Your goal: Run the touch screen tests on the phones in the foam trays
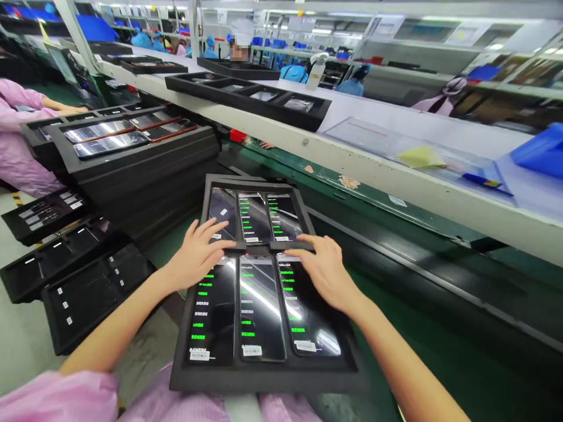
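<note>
In front of me a black foam tray (272, 381) holds two rows of smartphones, tilted toward me. My left hand (197, 255) pinches the tray's middle crossbar between thumb and fingers, its other fingers spread over the far-left phone (223, 205). At the right end of that crossbar, my right hand (325, 269) pinches it the same way. Lists of green and white text light the screens of the near-middle phone (261, 305), the near-left phone (213, 316) and the near-right phone (308, 316). Small white labels are stuck near their lower edges.
Stacked black trays (145, 176) with phones on top stand to the left. More black trays (97, 287) lie lower down. A pink-sleeved person (26, 135) works at far left. Beyond a white ledge (396, 181) lie a long black tray (246, 97) and a blue bin (541, 152).
</note>
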`<state>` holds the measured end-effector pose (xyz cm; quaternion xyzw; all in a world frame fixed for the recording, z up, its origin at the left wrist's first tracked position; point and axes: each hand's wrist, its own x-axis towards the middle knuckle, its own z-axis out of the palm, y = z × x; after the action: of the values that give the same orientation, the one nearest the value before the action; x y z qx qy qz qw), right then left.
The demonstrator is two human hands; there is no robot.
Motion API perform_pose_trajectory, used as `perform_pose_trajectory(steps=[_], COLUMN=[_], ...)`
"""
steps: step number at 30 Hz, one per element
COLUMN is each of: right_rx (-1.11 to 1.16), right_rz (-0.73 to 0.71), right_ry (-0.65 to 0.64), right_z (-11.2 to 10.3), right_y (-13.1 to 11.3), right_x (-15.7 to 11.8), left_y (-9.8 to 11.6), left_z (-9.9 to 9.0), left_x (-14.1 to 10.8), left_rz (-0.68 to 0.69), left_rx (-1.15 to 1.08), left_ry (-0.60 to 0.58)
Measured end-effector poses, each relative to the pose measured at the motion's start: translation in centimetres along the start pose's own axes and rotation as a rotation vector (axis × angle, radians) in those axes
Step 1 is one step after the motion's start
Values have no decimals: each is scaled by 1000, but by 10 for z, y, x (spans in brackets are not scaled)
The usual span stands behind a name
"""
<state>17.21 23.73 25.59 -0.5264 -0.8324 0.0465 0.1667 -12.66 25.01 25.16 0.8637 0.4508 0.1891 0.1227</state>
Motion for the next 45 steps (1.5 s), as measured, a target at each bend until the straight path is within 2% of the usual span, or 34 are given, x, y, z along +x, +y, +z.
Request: perform_pose_trajectory(steps=[3,5,7,10,13,16,19,31,38,45], right_rx=[-43,-78,-115,-150,-122,-73,-63,13,52,79], right_rz=[99,127,140,183,204,173,148,168,185,154], right_ry=[-7,-44,-43,42,128,206,218,199,189,158], right_z=[7,13,19,28,33,32,30,28,28,26], right_y=[21,32,39,45,48,47,44,43,44,43], right_x=[36,54,67,77,78,73,68,66,66,66], left_y=[-12,-18,-25,-34,-38,-39,-37,-34,-32,-33], left_z=[5,12,18,22,20,15,12,17,19,20], left_x=[52,78,94,107,108,103,97,96,97,97], left_rz=[73,90,59,-4,-28,-48,-32,89,87,81], left_rx=[107,137,136,125,106,56,-10,130,193,181], left_ry=[-141,-194,-181,-118,-84,5,78,-36,-81,-67])
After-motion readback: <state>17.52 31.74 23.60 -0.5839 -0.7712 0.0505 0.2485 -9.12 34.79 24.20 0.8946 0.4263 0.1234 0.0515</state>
